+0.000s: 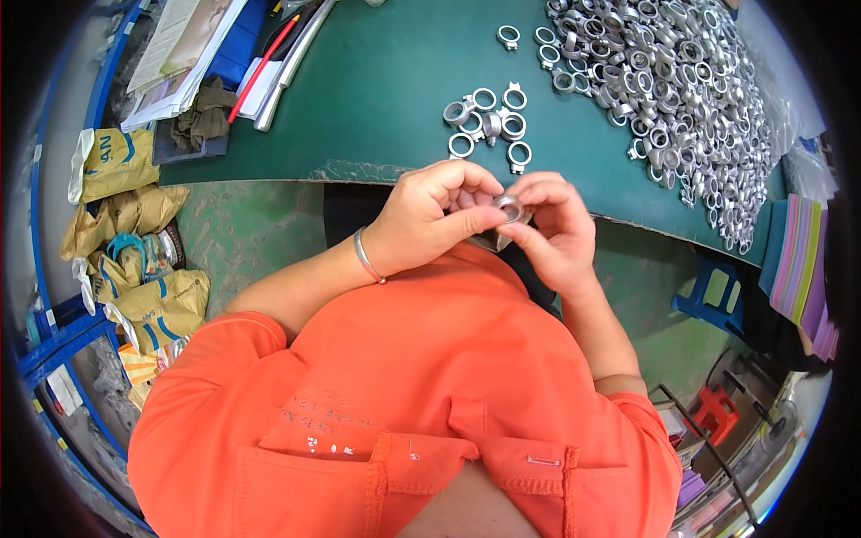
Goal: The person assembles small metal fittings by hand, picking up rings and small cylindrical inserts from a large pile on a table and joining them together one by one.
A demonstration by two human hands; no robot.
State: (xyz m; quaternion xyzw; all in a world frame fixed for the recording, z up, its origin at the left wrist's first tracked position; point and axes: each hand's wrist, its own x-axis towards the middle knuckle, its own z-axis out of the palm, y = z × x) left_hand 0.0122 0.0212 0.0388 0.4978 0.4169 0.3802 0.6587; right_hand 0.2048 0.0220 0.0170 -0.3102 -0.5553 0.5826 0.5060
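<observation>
Between my two hands, just off the table's near edge, is a grey metal ring [508, 208] with its round opening facing up. My left hand [439, 208] pinches it from the left with thumb and fingertips. From the other side, the thumb and fingers of my right hand [556, 224] close on the same ring. Just beyond my hands, a small group of similar metal rings [484, 99] lies on the green table, some with a small lug on the rim. One more ring [508, 37] lies apart, farther back.
A large heap of metal rings [682, 90] covers the table's right side. Papers [179, 54], a red pen [265, 67] and a brown rag [203, 115] are at the left. Paper sacks [161, 305] stand on the floor left; a blue stool [711, 294] is at right.
</observation>
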